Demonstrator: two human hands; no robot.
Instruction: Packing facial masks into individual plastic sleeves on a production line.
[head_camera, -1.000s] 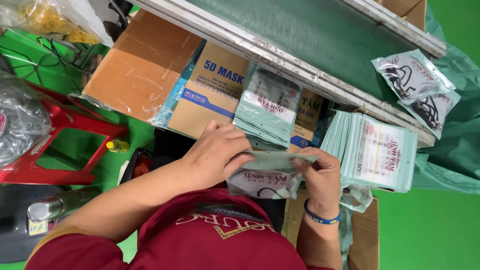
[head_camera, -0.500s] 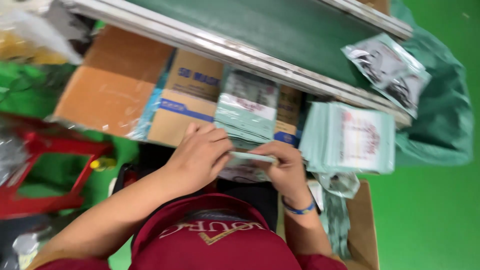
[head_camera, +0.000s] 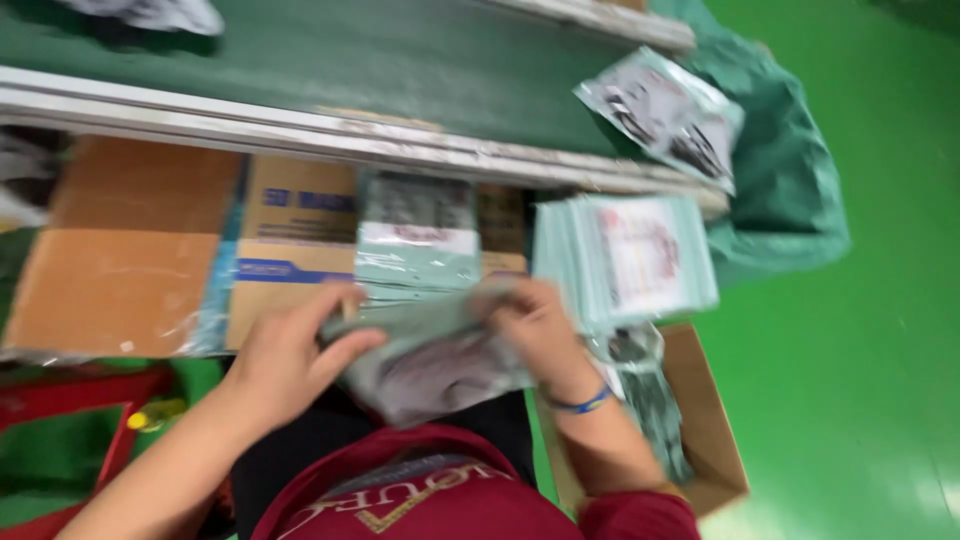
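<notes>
Both hands have drawn the packet back from the stacks toward the body since the earlier frame, and the packet now sags between them at lower centre instead of lying flat against the pile.

At centre left, the left hand (head_camera: 295, 355) grasps the left end of the soft packet (head_camera: 430, 360), fingers curled over its top edge and thumb beneath. The packet is a pale green, limp pouch with a darker printed patch; motion blur hides its finer detail. At centre, the right hand (head_camera: 535, 325) pinches the packet's right end; a blue wristband (head_camera: 580, 403) sits at the wrist.

Above the hands, a middle stack of packets (head_camera: 415, 235) rests on a printed carton (head_camera: 290, 235), with a plain brown carton (head_camera: 120, 260) to its left. At centre right lies a second stack (head_camera: 625, 255); an open brown box (head_camera: 710, 420) stands below it. A green conveyor belt (head_camera: 400, 60) crosses the top of the frame, with a clear pouch (head_camera: 665, 110) at its right end.

Judgement: the packet handles best held taut at both ends, edges squared, before it meets any stack; a slack grip risks creasing.
</notes>
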